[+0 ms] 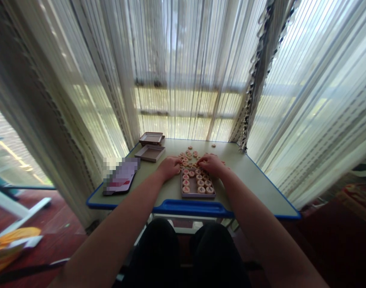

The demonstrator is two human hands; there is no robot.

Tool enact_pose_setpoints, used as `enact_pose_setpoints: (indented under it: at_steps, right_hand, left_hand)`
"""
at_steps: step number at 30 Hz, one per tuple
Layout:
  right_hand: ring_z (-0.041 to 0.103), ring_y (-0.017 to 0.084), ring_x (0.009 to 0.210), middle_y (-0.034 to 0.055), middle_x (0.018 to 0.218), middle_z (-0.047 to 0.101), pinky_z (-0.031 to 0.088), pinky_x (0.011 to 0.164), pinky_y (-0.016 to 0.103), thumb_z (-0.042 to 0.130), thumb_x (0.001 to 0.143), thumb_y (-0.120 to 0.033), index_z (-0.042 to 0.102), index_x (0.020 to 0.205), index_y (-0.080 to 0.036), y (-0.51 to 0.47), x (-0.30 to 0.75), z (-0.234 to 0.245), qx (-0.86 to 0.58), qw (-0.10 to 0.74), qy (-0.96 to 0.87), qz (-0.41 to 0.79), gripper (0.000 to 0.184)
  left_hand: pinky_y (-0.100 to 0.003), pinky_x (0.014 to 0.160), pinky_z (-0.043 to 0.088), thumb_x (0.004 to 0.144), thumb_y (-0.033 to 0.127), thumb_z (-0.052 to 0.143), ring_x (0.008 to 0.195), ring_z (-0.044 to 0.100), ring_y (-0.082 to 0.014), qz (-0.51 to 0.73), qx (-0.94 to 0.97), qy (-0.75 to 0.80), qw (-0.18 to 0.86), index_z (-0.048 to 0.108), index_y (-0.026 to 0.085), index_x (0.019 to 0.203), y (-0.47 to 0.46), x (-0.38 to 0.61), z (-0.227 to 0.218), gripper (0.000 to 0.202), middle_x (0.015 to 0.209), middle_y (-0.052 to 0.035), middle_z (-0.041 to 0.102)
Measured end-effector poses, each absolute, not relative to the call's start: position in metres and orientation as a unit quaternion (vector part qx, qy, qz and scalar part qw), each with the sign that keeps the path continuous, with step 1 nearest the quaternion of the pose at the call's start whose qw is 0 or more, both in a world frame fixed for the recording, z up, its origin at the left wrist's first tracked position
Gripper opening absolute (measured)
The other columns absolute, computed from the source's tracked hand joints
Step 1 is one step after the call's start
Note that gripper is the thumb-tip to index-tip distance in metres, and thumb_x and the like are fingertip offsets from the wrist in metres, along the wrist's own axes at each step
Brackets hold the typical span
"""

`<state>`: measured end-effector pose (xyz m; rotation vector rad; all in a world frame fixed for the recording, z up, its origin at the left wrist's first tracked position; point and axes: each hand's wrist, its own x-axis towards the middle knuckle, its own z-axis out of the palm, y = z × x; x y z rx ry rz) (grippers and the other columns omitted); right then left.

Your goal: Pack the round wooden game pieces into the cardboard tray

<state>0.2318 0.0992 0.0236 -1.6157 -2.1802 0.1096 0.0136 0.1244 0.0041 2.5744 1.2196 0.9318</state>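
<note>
Round wooden xiangqi pieces (pixel 185 159) with inked characters lie loose in a scattered pile behind a shallow box (pixel 193 185). Inside this box, more pieces (pixel 201 183) lie flat, with a gap left of its middle. At the pile's left edge, my left hand (pixel 170 166) has its fingers bent and closed around a piece by the fingertips. My right hand (pixel 212 163) reaches over the box's back right corner, its fingers pinched on a piece at the right of the pile. Both hands partly cover the pieces beneath them.
An open shallow tray (pixel 150 153) and a second tray (pixel 151 138) stand at the back left of the table (pixel 245 176). A tablet-like device (pixel 120 180), partly blurred out, lies at the left edge. One loose piece (pixel 213 145) sits far back. Curtains (pixel 189 100) hang behind.
</note>
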Motion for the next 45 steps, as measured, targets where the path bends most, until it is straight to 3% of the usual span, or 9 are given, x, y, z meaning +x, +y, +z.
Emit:
enact_pose_setpoints:
  at_steps: [8, 14, 19, 21, 24, 29, 34, 38, 45]
  right_hand:
    - [0.055, 0.016, 0.088, 0.0026, 0.091, 0.065, 0.038, 0.086, 0.027, 0.046, 0.070, -0.017, 0.071, 0.080, -0.022, 0.108, 0.240, 0.016, -0.596, 0.233, -0.768, 0.015, 0.027]
    - [0.055, 0.016, 0.088, 0.0020, 0.091, 0.066, 0.036, 0.088, 0.027, 0.049, 0.073, -0.023, 0.070, 0.085, -0.023, 0.105, 0.234, 0.017, -0.584, 0.237, -0.776, 0.015, 0.025]
    - [0.055, 0.018, 0.084, 0.0038, 0.086, 0.066, 0.038, 0.082, 0.029, 0.054, 0.071, -0.030, 0.070, 0.085, -0.022, 0.110, 0.231, 0.017, -0.585, 0.237, -0.775, 0.014, 0.023]
    - [0.055, 0.019, 0.083, 0.0035, 0.083, 0.067, 0.037, 0.083, 0.031, 0.055, 0.071, -0.034, 0.070, 0.084, -0.023, 0.114, 0.232, 0.017, -0.584, 0.234, -0.777, 0.021, 0.023]
    - [0.054, 0.019, 0.085, 0.0025, 0.080, 0.067, 0.034, 0.087, 0.033, 0.057, 0.070, -0.037, 0.072, 0.079, -0.026, 0.118, 0.236, 0.018, -0.588, 0.228, -0.774, 0.048, 0.021]
    - [0.055, 0.017, 0.079, 0.0034, 0.085, 0.067, 0.039, 0.077, 0.027, 0.056, 0.071, -0.037, 0.071, 0.087, -0.023, 0.124, 0.239, 0.017, -0.584, 0.218, -0.773, 0.114, 0.027]
    - [0.056, 0.015, 0.074, 0.0016, 0.077, 0.067, 0.040, 0.072, 0.025, 0.056, 0.071, -0.037, 0.071, 0.079, -0.022, 0.125, 0.239, 0.018, -0.567, 0.199, -0.789, 0.124, 0.023]
    - [0.054, 0.017, 0.076, 0.0024, 0.078, 0.065, 0.038, 0.077, 0.028, 0.056, 0.070, -0.035, 0.071, 0.078, -0.023, 0.124, 0.237, 0.021, -0.592, 0.192, -0.779, 0.076, 0.021]
    - [0.047, 0.022, 0.086, 0.0040, 0.081, 0.062, 0.036, 0.081, 0.033, 0.063, 0.063, -0.046, 0.072, 0.075, -0.027, 0.120, 0.235, 0.024, -0.599, 0.182, -0.780, -0.005, 0.024]
  left_hand:
    - [-0.028, 0.086, 0.046, 0.069, 0.008, 0.040, 0.091, 0.060, -0.0167, 0.327, 0.834, 0.439, 0.072, 0.067, 0.016, 0.090, 0.129, 0.012, 0.002, 0.035, 0.096, -0.0051, 0.067]
    - [-0.027, 0.089, 0.044, 0.062, -0.001, 0.037, 0.096, 0.058, -0.0168, 0.330, 0.828, 0.450, 0.056, 0.066, 0.015, 0.096, 0.128, 0.015, 0.002, 0.047, 0.101, -0.0065, 0.066]
    - [-0.029, 0.085, 0.046, 0.072, 0.008, 0.040, 0.090, 0.060, -0.0172, 0.340, 0.845, 0.409, 0.055, 0.064, 0.014, 0.100, 0.132, 0.033, 0.034, 0.037, 0.096, -0.0065, 0.067]
    - [-0.029, 0.085, 0.046, 0.073, 0.013, 0.044, 0.089, 0.061, -0.0176, 0.328, 0.872, 0.358, 0.062, 0.065, 0.014, 0.096, 0.141, 0.044, 0.048, 0.031, 0.095, -0.0069, 0.068]
    - [-0.028, 0.083, 0.047, 0.070, 0.006, 0.041, 0.085, 0.061, -0.0160, 0.358, 0.860, 0.354, 0.088, 0.068, 0.014, 0.086, 0.157, 0.055, 0.056, 0.033, 0.089, -0.0058, 0.069]
    - [-0.029, 0.084, 0.046, 0.065, 0.003, 0.038, 0.085, 0.061, -0.0156, 0.379, 0.840, 0.375, 0.103, 0.069, 0.015, 0.080, 0.172, 0.059, 0.030, 0.037, 0.085, -0.0046, 0.069]
    - [-0.029, 0.076, 0.047, 0.065, 0.009, 0.043, 0.077, 0.061, -0.0173, 0.313, 0.867, 0.370, 0.115, 0.069, 0.017, 0.080, 0.169, 0.056, 0.015, 0.031, 0.080, -0.0037, 0.069]
    - [-0.028, 0.075, 0.046, 0.067, 0.013, 0.045, 0.076, 0.061, -0.0174, 0.313, 0.867, 0.368, 0.120, 0.069, 0.017, 0.079, 0.166, 0.055, 0.019, 0.027, 0.080, -0.0036, 0.069]
    - [-0.029, 0.076, 0.045, 0.069, 0.013, 0.043, 0.078, 0.060, -0.0183, 0.278, 0.887, 0.362, 0.070, 0.069, 0.018, 0.077, 0.166, 0.055, 0.018, 0.028, 0.080, -0.0043, 0.068]
